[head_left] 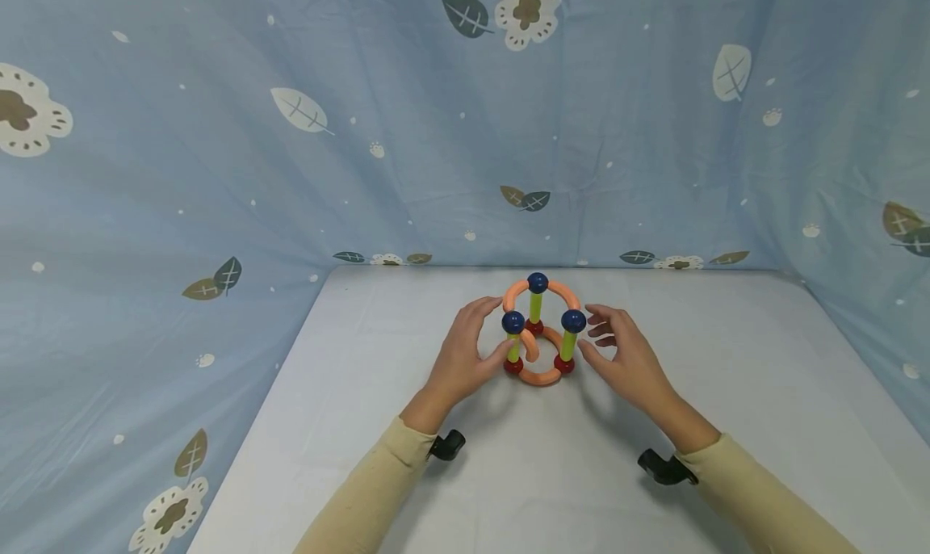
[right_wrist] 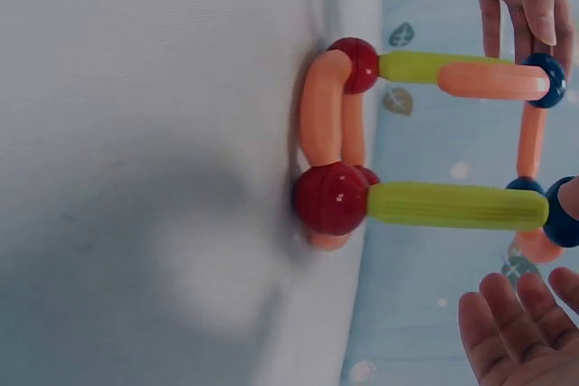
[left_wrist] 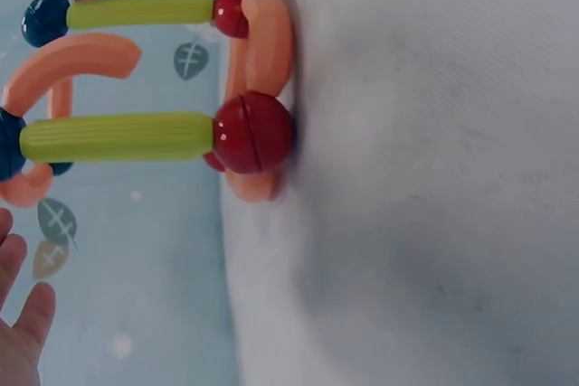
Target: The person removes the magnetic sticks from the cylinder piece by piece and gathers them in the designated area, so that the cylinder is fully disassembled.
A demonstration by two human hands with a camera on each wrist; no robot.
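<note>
A magnetic ball-and-rod frame stands on the white table: three blue balls (head_left: pixel 573 321) above, three red balls (left_wrist: pixel 253 131) below, joined by upright green rods (right_wrist: pixel 457 205). Orange curved rods (head_left: pixel 539 378) link the red balls, and others link the upper balls at the back. One orange curved rod (left_wrist: pixel 90 56) hangs from the front-left blue ball (head_left: pixel 513 321) with its other end free. My left hand (head_left: pixel 465 354) is spread beside the frame's left side, thumb near that ball's green rod. My right hand (head_left: pixel 628 360) is spread at the right, its thumb overlapping a blue ball in the right wrist view.
The white table (head_left: pixel 538 489) extends around the frame. A blue patterned cloth (head_left: pixel 407 134) hangs behind it and at both sides. Black wrist cameras sit under the left sleeve (head_left: pixel 378 481) and the right sleeve (head_left: pixel 756 489).
</note>
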